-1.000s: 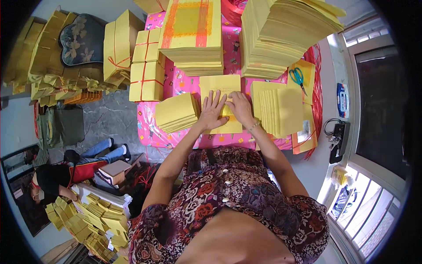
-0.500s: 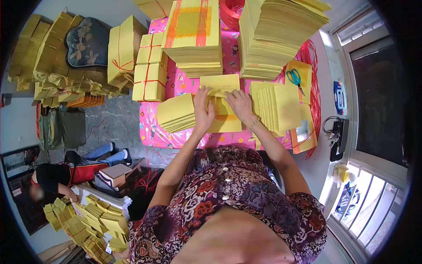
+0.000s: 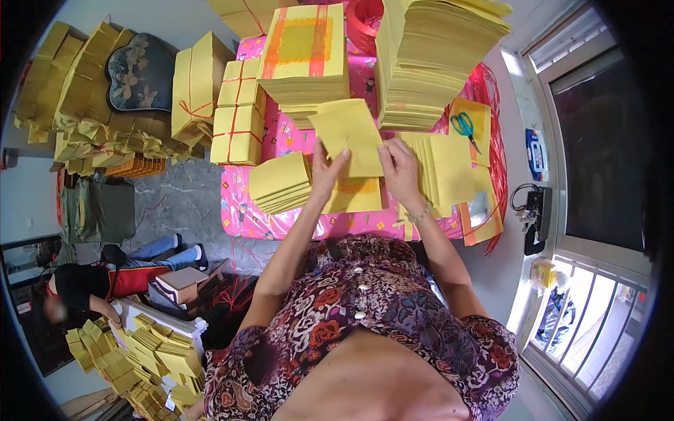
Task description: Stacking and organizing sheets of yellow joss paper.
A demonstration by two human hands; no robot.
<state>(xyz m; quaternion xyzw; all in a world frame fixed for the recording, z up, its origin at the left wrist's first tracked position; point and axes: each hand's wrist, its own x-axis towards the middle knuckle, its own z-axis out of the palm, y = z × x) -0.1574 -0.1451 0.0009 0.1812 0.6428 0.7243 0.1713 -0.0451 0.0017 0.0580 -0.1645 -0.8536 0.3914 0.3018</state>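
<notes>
So this was the lifting step, I'd say: both hands had one yellow paper sheet (image 3: 349,137) raised off the short pile (image 3: 354,195) on the pink table (image 3: 295,133). Left hand (image 3: 324,172) had its grip pinched shut on the sheet's lower left edge, right hand (image 3: 400,165) clamped on the lower right edge. The sheet sat just above both grips, tilted, long axis running up and slightly leftward, away from the body. Next move probably needed a steady two-handed hold so it didn't crumple.
</notes>
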